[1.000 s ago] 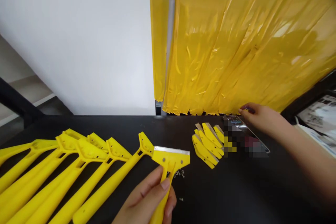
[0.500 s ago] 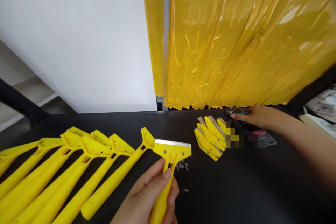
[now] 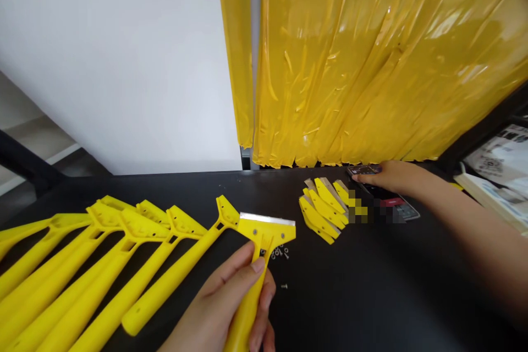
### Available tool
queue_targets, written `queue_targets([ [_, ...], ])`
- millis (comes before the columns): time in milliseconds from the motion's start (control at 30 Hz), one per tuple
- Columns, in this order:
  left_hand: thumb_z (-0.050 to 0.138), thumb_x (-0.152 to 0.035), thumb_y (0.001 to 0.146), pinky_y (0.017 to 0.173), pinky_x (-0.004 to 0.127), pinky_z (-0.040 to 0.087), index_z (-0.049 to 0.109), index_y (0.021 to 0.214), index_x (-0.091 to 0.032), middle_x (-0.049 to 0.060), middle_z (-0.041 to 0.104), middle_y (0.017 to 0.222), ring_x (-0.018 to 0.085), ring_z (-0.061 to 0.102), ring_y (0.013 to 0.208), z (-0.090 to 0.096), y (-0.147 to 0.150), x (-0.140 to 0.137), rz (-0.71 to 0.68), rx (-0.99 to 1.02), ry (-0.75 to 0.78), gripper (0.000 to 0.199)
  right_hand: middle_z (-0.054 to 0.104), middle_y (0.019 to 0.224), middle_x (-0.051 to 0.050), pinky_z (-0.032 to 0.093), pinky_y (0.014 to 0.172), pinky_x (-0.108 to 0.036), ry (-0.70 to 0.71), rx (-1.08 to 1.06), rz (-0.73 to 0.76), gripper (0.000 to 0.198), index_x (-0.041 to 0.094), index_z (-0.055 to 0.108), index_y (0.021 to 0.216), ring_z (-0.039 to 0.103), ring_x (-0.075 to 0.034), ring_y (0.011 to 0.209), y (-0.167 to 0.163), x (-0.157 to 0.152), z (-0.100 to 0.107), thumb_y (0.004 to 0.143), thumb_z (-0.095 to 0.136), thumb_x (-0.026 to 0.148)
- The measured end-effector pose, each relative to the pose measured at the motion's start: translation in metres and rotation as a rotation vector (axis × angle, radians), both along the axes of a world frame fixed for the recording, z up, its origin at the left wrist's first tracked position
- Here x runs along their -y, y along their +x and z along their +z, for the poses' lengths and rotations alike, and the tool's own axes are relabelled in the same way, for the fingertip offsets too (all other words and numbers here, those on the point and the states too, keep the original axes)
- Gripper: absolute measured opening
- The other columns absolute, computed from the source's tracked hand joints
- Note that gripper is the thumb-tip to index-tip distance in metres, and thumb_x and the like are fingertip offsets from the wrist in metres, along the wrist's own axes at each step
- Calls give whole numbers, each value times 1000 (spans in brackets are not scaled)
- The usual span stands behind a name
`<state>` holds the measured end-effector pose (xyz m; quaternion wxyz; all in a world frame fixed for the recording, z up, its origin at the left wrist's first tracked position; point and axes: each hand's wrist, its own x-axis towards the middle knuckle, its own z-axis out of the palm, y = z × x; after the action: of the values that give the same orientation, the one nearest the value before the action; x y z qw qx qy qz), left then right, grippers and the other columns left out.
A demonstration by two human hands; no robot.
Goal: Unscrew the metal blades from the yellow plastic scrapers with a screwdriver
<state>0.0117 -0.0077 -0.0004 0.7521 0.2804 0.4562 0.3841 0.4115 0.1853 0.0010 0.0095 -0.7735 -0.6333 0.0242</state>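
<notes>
Black tabletop (image 3: 350, 297) with yellow handles (image 3: 173, 275), yellow plates (image 3: 314, 218), small screws (image 3: 284, 286), a phone (image 3: 408, 210).

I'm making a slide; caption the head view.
Left hand holds a yellow scraper beside yellow handles; right hand is at a phone-like device on the black table.

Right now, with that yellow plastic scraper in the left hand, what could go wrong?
The shiny, straight metal strip along the top of the yellow plastic scraper may be sharp; if the left hand slid up, a finger might get nicked.

The small silvery metal screws and nuts lie loose on the flat black tabletop near that hand, so a careless brush could scatter them.
</notes>
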Motion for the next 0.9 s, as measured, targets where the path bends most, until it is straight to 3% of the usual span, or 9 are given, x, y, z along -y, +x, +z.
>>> queue_targets([
  [100,61,-42,102,56,29,57,65,83,-18,0,61,74,9,45,47,-1,0,0,-1,-22,16,31,68,130,-12,61,93,-44,26,-31,-25,35,17,68,129,70,-25,109,-8,5,14,103,69,41],
  [200,60,-42,101,55,30,58,67,87,-18,2,66,75,9,44,46,-1,-1,1,5,-33,3,28,69,126,-11,59,94,-45,219,-81,26,31,17,69,124,69,-24,107,-32,20,34,104,66,42],
  [400,56,-48,104,58,27,56,62,80,-21,-3,54,56,13,52,48,4,-1,-1,-55,-73,-30,36,69,100,-5,52,82,-35,586,-336,423,34,26,67,102,67,-22,92,-117,95,60,107,49,54],
  [500,58,-45,103,58,28,57,62,81,-20,-2,60,66,11,50,48,4,-1,-2,-28,-67,-14,33,69,103,-6,51,85,-36,669,-290,490,30,27,62,104,68,-24,93,-126,111,68,106,46,52],
  [533,58,-44,102,58,28,58,62,82,-20,-2,61,68,10,50,48,4,0,-2,-20,-66,-8,32,70,108,-8,51,90,-38,662,-196,423,30,27,61,110,68,-26,99,-119,106,69,106,43,50],
  [567,59,-43,102,57,28,58,62,82,-20,-2,62,70,10,50,47,5,0,-2,-15,-67,-6,31,70,116,-9,51,94,-38,589,-70,276,33,27,59,120,68,-27,106,-109,97,69,107,38,48],
  [633,59,-42,103,58,28,59,62,83,-19,-2,62,71,9,49,48,6,1,-2,-13,-78,0,30,70,121,-14,51,97,-42,442,-1,132,34,22,61,127,68,-30,111,-80,71,63,108,39,41],
  [733,61,-38,103,59,29,60,63,84,-19,-2,62,74,8,48,49,7,1,-1,-9,-80,13,27,70,123,-14,55,98,-50,182,52,-19,44,16,66,125,69,-28,109,-36,30,42,104,59,55],
  [900,63,-35,101,53,31,60,63,79,-17,-3,62,73,6,46,42,-1,1,-5,1,28,45,29,67,135,-12,59,97,-47,-63,45,-8,37,19,67,132,69,-26,114,-8,4,7,103,68,42],
])
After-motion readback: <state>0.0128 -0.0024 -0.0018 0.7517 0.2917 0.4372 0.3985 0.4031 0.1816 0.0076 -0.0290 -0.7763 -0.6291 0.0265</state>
